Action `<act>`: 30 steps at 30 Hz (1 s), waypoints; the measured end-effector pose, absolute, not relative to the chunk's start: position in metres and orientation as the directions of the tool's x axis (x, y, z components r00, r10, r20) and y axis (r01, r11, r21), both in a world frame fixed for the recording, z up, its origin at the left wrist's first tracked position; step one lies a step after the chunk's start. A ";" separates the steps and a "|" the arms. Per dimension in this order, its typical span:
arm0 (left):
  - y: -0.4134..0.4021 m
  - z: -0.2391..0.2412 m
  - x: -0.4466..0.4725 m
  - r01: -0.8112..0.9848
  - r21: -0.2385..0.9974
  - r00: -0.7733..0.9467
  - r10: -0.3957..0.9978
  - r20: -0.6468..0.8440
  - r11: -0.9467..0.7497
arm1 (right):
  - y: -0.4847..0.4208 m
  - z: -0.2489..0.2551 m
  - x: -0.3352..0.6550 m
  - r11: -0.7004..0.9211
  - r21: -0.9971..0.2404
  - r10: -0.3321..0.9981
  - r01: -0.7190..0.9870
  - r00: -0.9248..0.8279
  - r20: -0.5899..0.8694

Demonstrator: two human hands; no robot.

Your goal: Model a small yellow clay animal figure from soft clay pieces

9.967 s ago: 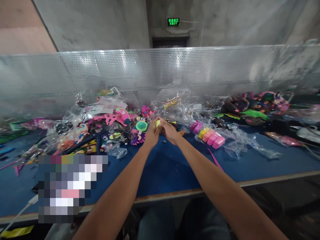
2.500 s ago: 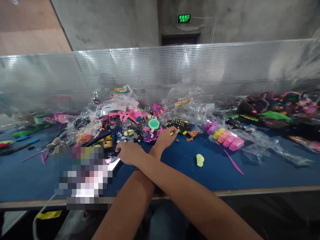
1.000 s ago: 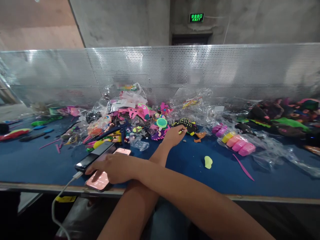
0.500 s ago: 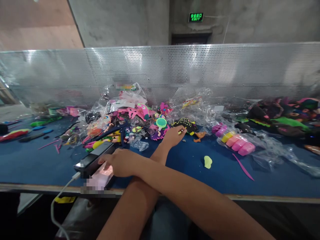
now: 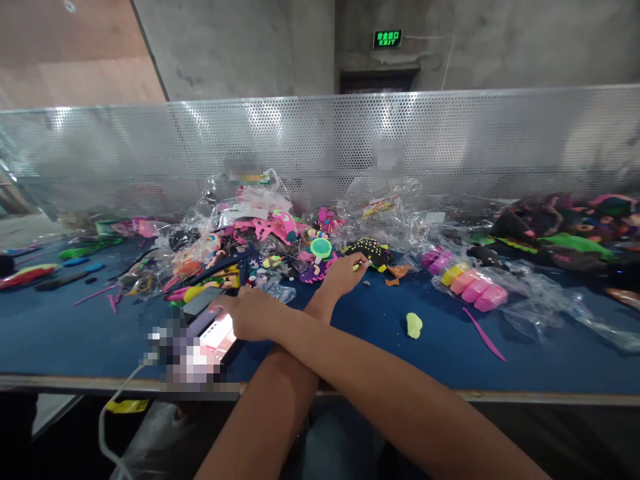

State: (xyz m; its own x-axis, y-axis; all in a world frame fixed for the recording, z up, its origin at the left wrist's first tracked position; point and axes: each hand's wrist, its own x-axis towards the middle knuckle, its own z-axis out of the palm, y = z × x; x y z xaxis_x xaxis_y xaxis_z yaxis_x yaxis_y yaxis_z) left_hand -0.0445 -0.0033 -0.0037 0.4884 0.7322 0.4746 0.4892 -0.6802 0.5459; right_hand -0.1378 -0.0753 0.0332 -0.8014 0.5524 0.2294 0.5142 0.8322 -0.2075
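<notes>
My forearms cross, the right one over the left. My left hand (image 5: pixel 345 275) pinches a small bit of yellow clay (image 5: pixel 357 267) beside a black clay figure (image 5: pixel 369 252) with yellow dots. My right hand (image 5: pixel 256 313) reaches over to a phone (image 5: pixel 218 335) with a lit screen at the front left. Its index finger is stretched out at the phone's upper part, and the other fingers are partly hidden. Behind the phone is a dark grey box-like thing (image 5: pixel 203 303), partly blurred out. A flat pale yellow clay piece (image 5: pixel 414 325) lies to the right.
Clay figures and clear wrappers are heaped along a perforated metal screen (image 5: pixel 310 147). A pink modelling knife (image 5: pixel 484 335) and a row of coloured clay packs (image 5: pixel 475 287) lie at right. A white cable (image 5: pixel 103 427) hangs over the blue table's (image 5: pixel 370 363) front edge.
My right hand has shifted slightly right and up. More of the phone shows, and its screen looks brighter. My left hand stays by the black figure, still pinching the clay.
</notes>
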 end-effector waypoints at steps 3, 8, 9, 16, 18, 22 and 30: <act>-0.004 -0.003 -0.043 0.485 0.562 0.479 0.742 0.470 -0.670 | -0.059 0.037 -0.128 0.887 -0.084 0.461 0.455 -0.857 0.229; -0.001 -0.004 -0.036 0.452 0.576 0.492 0.729 0.477 -0.682 | -0.030 0.043 -0.126 0.922 0.042 0.386 0.386 -0.922 0.004; 0.000 -0.005 -0.034 0.448 0.586 0.492 0.733 0.469 -0.675 | -0.027 0.045 -0.129 0.923 0.061 0.382 0.380 -0.924 -0.028; 0.003 -0.007 -0.031 0.460 0.636 0.503 0.772 0.389 -0.620 | -0.007 0.059 -0.161 0.957 0.128 0.286 0.262 -0.926 -0.246; 0.003 -0.009 -0.030 0.436 0.644 0.508 0.763 0.400 -0.628 | -0.003 0.061 -0.165 0.966 0.142 0.245 0.214 -0.932 -0.268; 0.005 -0.011 -0.029 0.405 0.656 0.522 0.750 0.406 -0.637 | 0.001 0.062 -0.165 0.975 0.173 0.186 0.139 -0.938 -0.292; -0.001 -0.004 -0.030 0.430 0.657 0.551 0.757 0.352 -0.619 | -0.002 0.064 -0.170 0.962 0.237 0.204 0.137 -0.937 -0.284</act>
